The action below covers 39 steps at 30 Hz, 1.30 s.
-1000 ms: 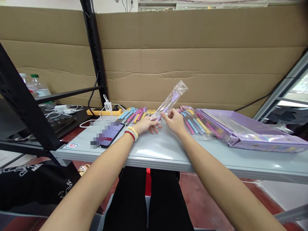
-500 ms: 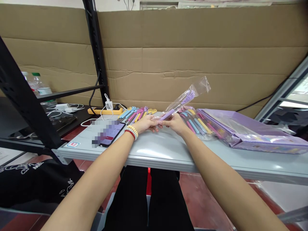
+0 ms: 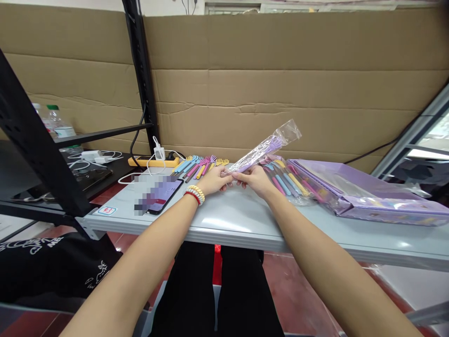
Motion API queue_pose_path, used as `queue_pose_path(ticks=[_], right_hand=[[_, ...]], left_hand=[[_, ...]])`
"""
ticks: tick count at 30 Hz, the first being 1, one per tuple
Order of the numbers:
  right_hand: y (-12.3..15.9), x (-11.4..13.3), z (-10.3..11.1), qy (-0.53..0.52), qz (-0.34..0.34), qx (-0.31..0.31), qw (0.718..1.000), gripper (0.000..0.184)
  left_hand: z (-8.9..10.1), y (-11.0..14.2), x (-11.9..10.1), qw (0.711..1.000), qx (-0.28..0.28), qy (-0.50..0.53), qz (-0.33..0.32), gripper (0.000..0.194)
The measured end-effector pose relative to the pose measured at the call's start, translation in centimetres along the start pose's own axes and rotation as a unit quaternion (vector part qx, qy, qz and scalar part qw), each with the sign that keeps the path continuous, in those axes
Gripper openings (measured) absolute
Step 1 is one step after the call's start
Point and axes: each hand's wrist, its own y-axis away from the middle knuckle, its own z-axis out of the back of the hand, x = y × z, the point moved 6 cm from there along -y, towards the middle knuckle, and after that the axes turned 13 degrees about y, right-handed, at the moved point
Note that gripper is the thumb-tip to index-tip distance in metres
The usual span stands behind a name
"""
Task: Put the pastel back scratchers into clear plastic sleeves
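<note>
A purple back scratcher with a claw-shaped head [image 3: 275, 142] lies inside a long clear plastic bag [image 3: 290, 131], tilted up to the right. My left hand [image 3: 214, 180] pinches the bag's lower end. Close beside it, my right hand [image 3: 255, 179] has its thumb and fingers closed on the same end. Behind my left hand lies a row of loose back scratchers [image 3: 196, 167] in blue, pink and yellow. To the right of my right hand is a pile of bagged back scratchers [image 3: 288, 181]. My fingers hide the handle's lowest part.
A phone [image 3: 164, 196] lies left of my left wrist on the grey table [image 3: 224, 220]. Behind it are a yellow power strip [image 3: 168, 162] and a white charger [image 3: 159, 152]. An open purple box [image 3: 393, 210] stands at right. A black shelf post [image 3: 140, 70] rises at left.
The back scratcher has slid further down into the bag, its handle now nearer the lower end. The bag looks flatter and its upper end has dropped slightly. Both hands stay nearly in place.
</note>
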Motion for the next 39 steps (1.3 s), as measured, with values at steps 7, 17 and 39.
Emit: queue_pose_path(ticks=[7,17,39], right_hand=[[-0.1,0.2,-0.3,-0.008,0.022,0.032,0.999,0.04],[-0.1,-0.1,0.0,0.044,-0.007,0.021,0.999,0.04],[0.1,-0.7,-1.1,0.085,-0.038,0.105,0.99,0.03]], left_hand=[[-0.2,0.0,-0.1,0.999,0.018,0.027,-0.007,0.031],[0.0,-0.3,0.7,0.999,0.047,0.0,0.011,0.034],[-0.9,0.0,1.4,0.99,0.103,0.064,0.068,0.044]])
